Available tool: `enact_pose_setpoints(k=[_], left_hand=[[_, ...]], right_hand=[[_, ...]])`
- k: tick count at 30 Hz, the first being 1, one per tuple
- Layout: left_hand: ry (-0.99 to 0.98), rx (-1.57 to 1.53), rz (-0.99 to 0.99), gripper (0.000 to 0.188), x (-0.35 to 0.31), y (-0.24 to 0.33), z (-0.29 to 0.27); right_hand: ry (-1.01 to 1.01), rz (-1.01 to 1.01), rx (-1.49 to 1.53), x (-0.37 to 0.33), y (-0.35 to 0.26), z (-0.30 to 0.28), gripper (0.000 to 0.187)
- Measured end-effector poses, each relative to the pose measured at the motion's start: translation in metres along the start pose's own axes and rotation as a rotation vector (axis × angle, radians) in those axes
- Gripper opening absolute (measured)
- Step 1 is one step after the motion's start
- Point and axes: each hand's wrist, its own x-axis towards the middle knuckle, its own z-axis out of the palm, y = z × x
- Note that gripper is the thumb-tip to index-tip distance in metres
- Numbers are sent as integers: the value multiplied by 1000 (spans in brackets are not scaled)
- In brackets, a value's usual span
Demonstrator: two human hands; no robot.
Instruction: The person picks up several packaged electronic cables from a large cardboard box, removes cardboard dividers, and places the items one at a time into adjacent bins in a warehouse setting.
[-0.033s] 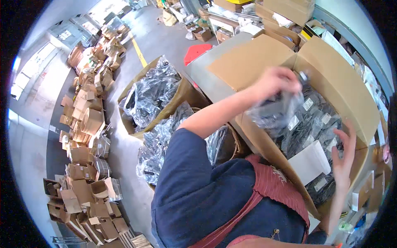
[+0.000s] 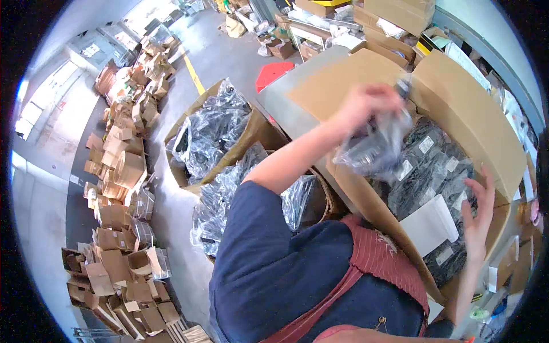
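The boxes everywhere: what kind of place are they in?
Probably a warehouse or packing room: there are heaped brown cardboard boxes, a yellow line on the grey floor, and a big open brown carton holding dark plastic-wrapped packages.

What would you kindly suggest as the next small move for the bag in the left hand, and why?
I'd probably bring the right hand across to support the bag from below: the left hand alone seems to hold it by its upper part, it hangs by the left edge of the box, and the right hand is open with nothing visible in it.
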Motion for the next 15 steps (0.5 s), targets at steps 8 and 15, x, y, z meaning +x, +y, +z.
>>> enact_pose_setpoints(k=[8, 15], left_hand=[[1026, 998, 1217, 26, -66, 74, -225], [1205, 638, 467, 23, -182, 65, -384]], right_hand=[[63, 118, 107, 15, 45, -14, 71], [12, 249, 50, 11, 41, -31, 52]])
